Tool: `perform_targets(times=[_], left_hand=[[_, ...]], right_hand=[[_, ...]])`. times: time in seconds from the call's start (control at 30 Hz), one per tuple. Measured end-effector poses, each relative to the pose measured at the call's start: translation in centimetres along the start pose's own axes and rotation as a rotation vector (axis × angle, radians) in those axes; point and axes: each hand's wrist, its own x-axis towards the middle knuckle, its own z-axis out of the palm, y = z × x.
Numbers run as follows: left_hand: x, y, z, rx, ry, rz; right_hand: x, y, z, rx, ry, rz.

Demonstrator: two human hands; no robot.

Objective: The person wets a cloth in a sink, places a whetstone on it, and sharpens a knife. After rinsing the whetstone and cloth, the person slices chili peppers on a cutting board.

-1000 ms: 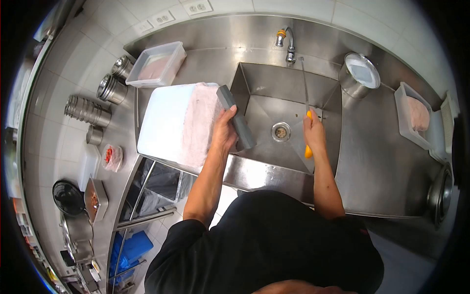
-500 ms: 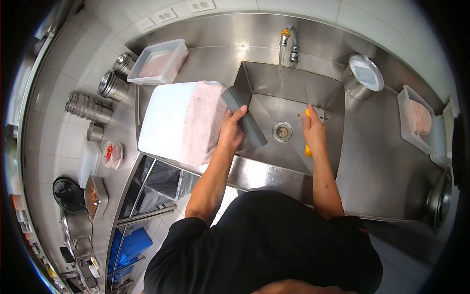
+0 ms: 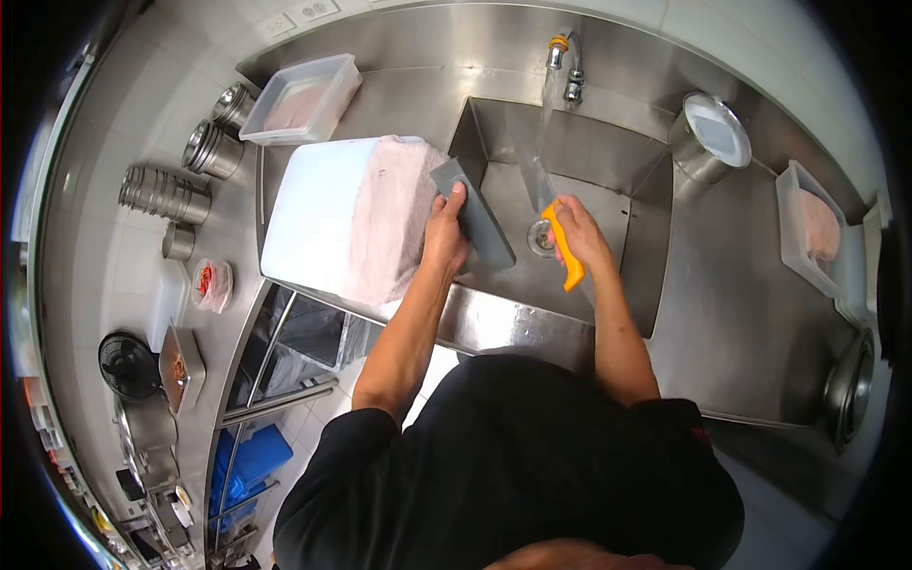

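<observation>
A flat grey block [image 3: 487, 220], resembling a sharpening stone, is in my left hand [image 3: 446, 231], held at a slant over the left side of the steel sink [image 3: 644, 256]. My right hand [image 3: 581, 235] grips the yellow handle of a knife [image 3: 567, 255] above the drain. The blade points up and left toward the water that runs from the faucet [image 3: 556, 52]. Left of my left hand, a pinkish cloth [image 3: 385, 223] covers part of a white board [image 3: 313, 218] beside the sink.
Plastic tubs stand at the back left [image 3: 342, 95] and far right [image 3: 793, 223]. A metal pot [image 3: 703, 157] is right of the sink. Steel containers [image 3: 171, 197], a bag with red contents [image 3: 213, 285] and a black strainer [image 3: 130, 365] line the left counter.
My right hand has moved left and turned, bringing the knife over the drain with its blade near the running water. The grey block stays in my left hand. The view has shifted slightly.
</observation>
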Motion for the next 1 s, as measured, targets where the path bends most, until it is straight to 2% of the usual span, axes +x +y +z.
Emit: perform_targets(times=[0.07,0.17,0.27,0.33,0.4,0.43,0.5,0.57,0.63,0.67,0.77,0.8,0.9,1.0], left_hand=[[0.3,-0.1,0.3,0.122,0.025,0.005],[1.6,-0.6,1.1,0.302,0.012,-0.028],[3.7,-1.7,3.3,0.441,-0.01,-0.051],[4.9,-2.7,5.1,0.499,-0.074,-0.047],[6.8,-3.8,6.5,0.572,-0.143,-0.079],[8.0,-4.3,6.8,0.635,-0.151,-0.082],[10.1,-5.1,7.9,0.762,-0.173,-0.086],[11.7,-5.8,8.3,0.729,-0.166,-0.066],[12.6,-5.7,8.3,0.721,-0.15,-0.017],[11.5,-4.0,9.0,0.821,-0.168,-0.044],[14.8,-6.6,6.7,1.11,-0.47,0.119],[10.3,-3.9,10.0,1.383,-0.47,0.264],[5.1,-1.7,15.4,1.542,-0.628,0.407],[4.1,-0.9,20.1,1.429,-0.837,0.643]], right_hand=[[1.9,-1.1,-0.2,-0.13,0.022,-0.027],[3.1,-1.2,-1.5,-0.528,0.101,-0.219],[2.5,2.7,-3.9,-0.726,0.341,-0.701],[-1.3,1.2,-4.9,-0.627,0.278,-0.341],[-4.8,0.3,-6.1,-0.547,0.245,-0.123],[-6.1,0.4,-6.8,-0.521,0.243,-0.087],[-8.4,1.6,-8.0,-0.486,0.258,-0.047],[-10.4,2.8,-8.7,-0.461,0.285,-0.034],[-12.4,3.5,-9.1,-0.423,0.309,-0.004],[-13.2,3.5,-9.2,-0.398,0.318,0.014],[-14.9,2.3,-8.8,-0.285,0.352,0.145],[-15.1,2.5,-8.8,-0.271,0.38,0.122],[-15.3,2.9,-9.2,-0.241,0.46,0.064],[-16.0,2.8,-10.1,-0.225,0.507,0.058]])
